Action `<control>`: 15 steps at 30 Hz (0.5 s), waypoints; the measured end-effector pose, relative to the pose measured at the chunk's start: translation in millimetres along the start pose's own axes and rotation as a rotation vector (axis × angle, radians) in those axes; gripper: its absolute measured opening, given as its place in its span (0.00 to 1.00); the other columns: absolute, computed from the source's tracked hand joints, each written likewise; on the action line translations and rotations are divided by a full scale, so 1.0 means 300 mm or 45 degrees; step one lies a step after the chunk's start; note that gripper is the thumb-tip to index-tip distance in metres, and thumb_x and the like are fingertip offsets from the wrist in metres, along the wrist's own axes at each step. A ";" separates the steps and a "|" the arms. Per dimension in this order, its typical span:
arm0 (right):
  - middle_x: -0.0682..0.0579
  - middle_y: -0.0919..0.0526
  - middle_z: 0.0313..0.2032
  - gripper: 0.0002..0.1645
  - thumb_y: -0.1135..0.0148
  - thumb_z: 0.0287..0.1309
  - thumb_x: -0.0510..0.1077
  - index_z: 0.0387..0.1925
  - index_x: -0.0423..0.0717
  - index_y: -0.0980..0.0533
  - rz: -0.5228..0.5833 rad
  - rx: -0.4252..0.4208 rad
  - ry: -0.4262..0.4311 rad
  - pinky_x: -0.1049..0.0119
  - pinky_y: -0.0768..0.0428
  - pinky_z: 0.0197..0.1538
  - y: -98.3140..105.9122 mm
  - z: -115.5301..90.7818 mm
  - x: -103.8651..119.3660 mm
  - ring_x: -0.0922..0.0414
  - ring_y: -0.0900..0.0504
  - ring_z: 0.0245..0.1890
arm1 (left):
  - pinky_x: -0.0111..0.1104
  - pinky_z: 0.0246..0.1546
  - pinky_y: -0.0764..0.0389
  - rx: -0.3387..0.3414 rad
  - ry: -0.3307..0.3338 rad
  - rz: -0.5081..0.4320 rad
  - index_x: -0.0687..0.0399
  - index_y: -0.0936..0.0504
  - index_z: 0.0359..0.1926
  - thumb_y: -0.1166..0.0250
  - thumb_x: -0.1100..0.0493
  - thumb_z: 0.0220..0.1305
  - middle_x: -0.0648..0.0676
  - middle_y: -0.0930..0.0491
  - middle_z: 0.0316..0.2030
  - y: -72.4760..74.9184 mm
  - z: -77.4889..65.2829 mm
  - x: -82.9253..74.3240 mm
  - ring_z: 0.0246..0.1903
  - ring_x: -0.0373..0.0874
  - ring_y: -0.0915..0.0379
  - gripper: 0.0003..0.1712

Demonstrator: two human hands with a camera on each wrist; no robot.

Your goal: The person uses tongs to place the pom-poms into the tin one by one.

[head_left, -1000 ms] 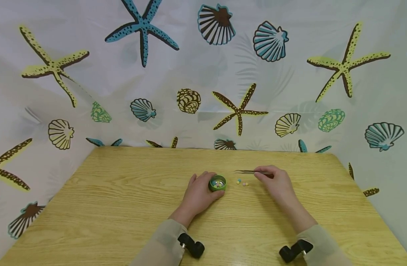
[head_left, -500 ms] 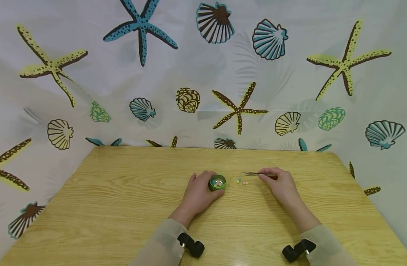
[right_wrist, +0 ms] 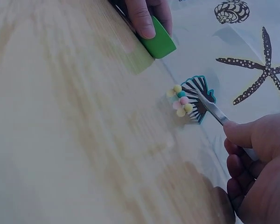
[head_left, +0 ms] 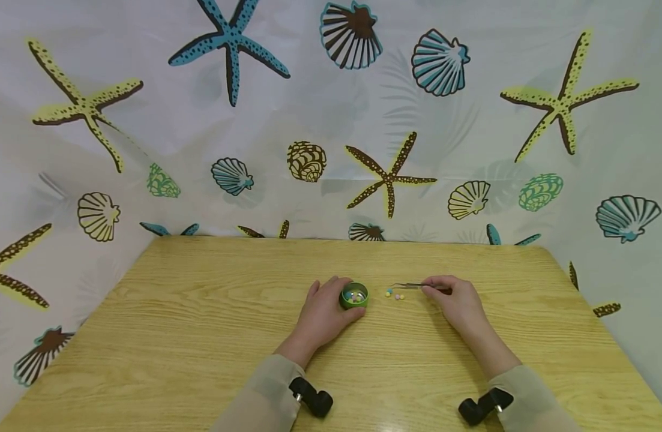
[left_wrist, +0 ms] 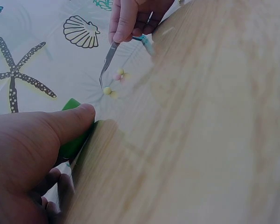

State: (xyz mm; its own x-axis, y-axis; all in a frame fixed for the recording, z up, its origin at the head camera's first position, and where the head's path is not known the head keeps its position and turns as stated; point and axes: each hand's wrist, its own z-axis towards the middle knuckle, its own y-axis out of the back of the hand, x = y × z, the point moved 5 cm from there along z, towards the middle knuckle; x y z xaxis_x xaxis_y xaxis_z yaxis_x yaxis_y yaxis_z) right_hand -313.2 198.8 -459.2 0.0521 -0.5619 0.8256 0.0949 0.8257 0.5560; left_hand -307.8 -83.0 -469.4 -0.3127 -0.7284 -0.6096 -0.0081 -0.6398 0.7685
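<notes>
My left hand (head_left: 324, 315) curls around a small round green tin (head_left: 355, 307), thumb along its near side in the left wrist view. Inside the tin lie several small pastel beads (head_left: 355, 297). To its right, loose on the table, are a blue bead (right_wrist: 180, 94), a pink bead (right_wrist: 184, 100) and yellow beads (right_wrist: 188, 108). My right hand (head_left: 460, 303) pinches fine bent-tip metal tweezers (head_left: 410, 286), pointing left. Their tips hover right by the blue and yellow beads, and no bead shows between them.
The wooden table (head_left: 201, 336) stretches out on all sides of the hands. Behind and beside it hangs a white cloth (head_left: 331, 126) printed with starfish and shells. Black camera mounts (head_left: 311, 399) sit on both sleeves.
My right hand moved the tweezers right and toward me, bringing the tips from beyond the beads to just beside the blue one. My left hand and the tin stayed put.
</notes>
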 end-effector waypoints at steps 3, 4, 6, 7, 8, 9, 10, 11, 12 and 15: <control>0.44 0.09 0.50 0.13 0.30 0.78 0.44 0.54 0.41 0.10 -0.006 0.003 0.001 0.53 0.18 0.56 -0.003 0.002 -0.002 0.47 0.14 0.51 | 0.60 0.84 0.51 0.000 0.000 0.001 0.60 0.21 0.72 0.20 0.49 0.70 0.62 0.19 0.69 0.000 0.000 0.001 0.78 0.61 0.34 0.37; 0.45 0.09 0.50 0.13 0.30 0.78 0.44 0.54 0.41 0.10 -0.007 0.006 0.000 0.53 0.18 0.56 -0.003 0.003 -0.003 0.47 0.14 0.51 | 0.60 0.84 0.51 0.001 0.000 0.001 0.60 0.21 0.72 0.20 0.49 0.70 0.62 0.19 0.69 0.000 0.001 0.001 0.78 0.61 0.34 0.37; 0.45 0.09 0.49 0.13 0.30 0.78 0.44 0.54 0.41 0.10 -0.013 0.007 0.000 0.54 0.18 0.55 -0.004 0.005 -0.002 0.47 0.14 0.50 | 0.60 0.84 0.51 0.002 -0.001 0.000 0.61 0.21 0.72 0.20 0.49 0.70 0.62 0.19 0.69 -0.001 0.001 0.002 0.78 0.61 0.34 0.37; 0.45 0.09 0.49 0.13 0.30 0.78 0.44 0.54 0.41 0.10 -0.017 0.010 -0.001 0.55 0.18 0.55 -0.005 0.006 -0.002 0.48 0.15 0.50 | 0.60 0.84 0.51 0.002 -0.002 0.000 0.61 0.21 0.72 0.20 0.50 0.70 0.62 0.19 0.69 0.000 0.001 0.002 0.78 0.61 0.34 0.37; 0.45 0.09 0.49 0.13 0.30 0.78 0.45 0.54 0.41 0.10 -0.019 0.011 -0.002 0.55 0.19 0.54 -0.005 0.006 0.000 0.48 0.15 0.50 | 0.60 0.84 0.51 0.001 -0.003 0.000 0.61 0.21 0.72 0.20 0.50 0.70 0.62 0.19 0.69 0.000 0.001 0.003 0.78 0.61 0.34 0.37; 0.45 0.09 0.48 0.13 0.29 0.78 0.45 0.54 0.41 0.10 -0.019 0.013 -0.003 0.55 0.19 0.54 -0.005 0.006 0.001 0.48 0.15 0.49 | 0.60 0.84 0.51 0.001 -0.003 0.000 0.61 0.21 0.72 0.20 0.49 0.70 0.62 0.19 0.69 0.000 0.001 0.003 0.78 0.61 0.34 0.37; 0.45 0.09 0.48 0.13 0.29 0.78 0.45 0.54 0.41 0.11 -0.019 0.014 -0.005 0.55 0.19 0.54 -0.006 0.006 0.001 0.48 0.15 0.49 | 0.60 0.84 0.51 0.002 -0.003 0.001 0.61 0.21 0.72 0.20 0.49 0.70 0.62 0.19 0.69 0.000 0.001 0.003 0.78 0.61 0.34 0.37; 0.45 0.09 0.48 0.13 0.29 0.78 0.45 0.54 0.41 0.11 -0.017 0.015 -0.006 0.55 0.19 0.54 -0.006 0.006 0.002 0.48 0.15 0.49 | 0.60 0.84 0.51 0.002 -0.003 0.001 0.61 0.21 0.72 0.20 0.49 0.70 0.62 0.19 0.69 0.000 0.002 0.003 0.78 0.61 0.34 0.37; 0.45 0.09 0.48 0.13 0.29 0.77 0.45 0.54 0.41 0.11 -0.016 0.017 -0.007 0.54 0.19 0.54 -0.006 0.005 0.003 0.48 0.15 0.49 | 0.60 0.84 0.51 0.002 -0.003 0.001 0.61 0.21 0.73 0.20 0.49 0.70 0.62 0.19 0.69 0.000 0.002 0.003 0.78 0.61 0.34 0.37; 0.45 0.09 0.49 0.13 0.29 0.78 0.44 0.54 0.41 0.11 -0.014 0.018 -0.008 0.52 0.19 0.56 -0.007 0.004 0.004 0.47 0.15 0.50 | 0.60 0.84 0.51 0.002 -0.004 0.004 0.60 0.21 0.72 0.20 0.49 0.70 0.62 0.19 0.69 0.000 0.002 0.004 0.78 0.61 0.33 0.37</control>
State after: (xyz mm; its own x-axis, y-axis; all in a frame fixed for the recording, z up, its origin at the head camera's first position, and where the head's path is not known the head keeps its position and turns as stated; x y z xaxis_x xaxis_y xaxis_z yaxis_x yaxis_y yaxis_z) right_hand -314.6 196.4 -459.2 0.0449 -0.5704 0.8201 0.0812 0.8203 0.5661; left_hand -308.7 -83.6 -470.0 -0.3153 -0.7298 -0.6066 -0.0083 -0.6370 0.7708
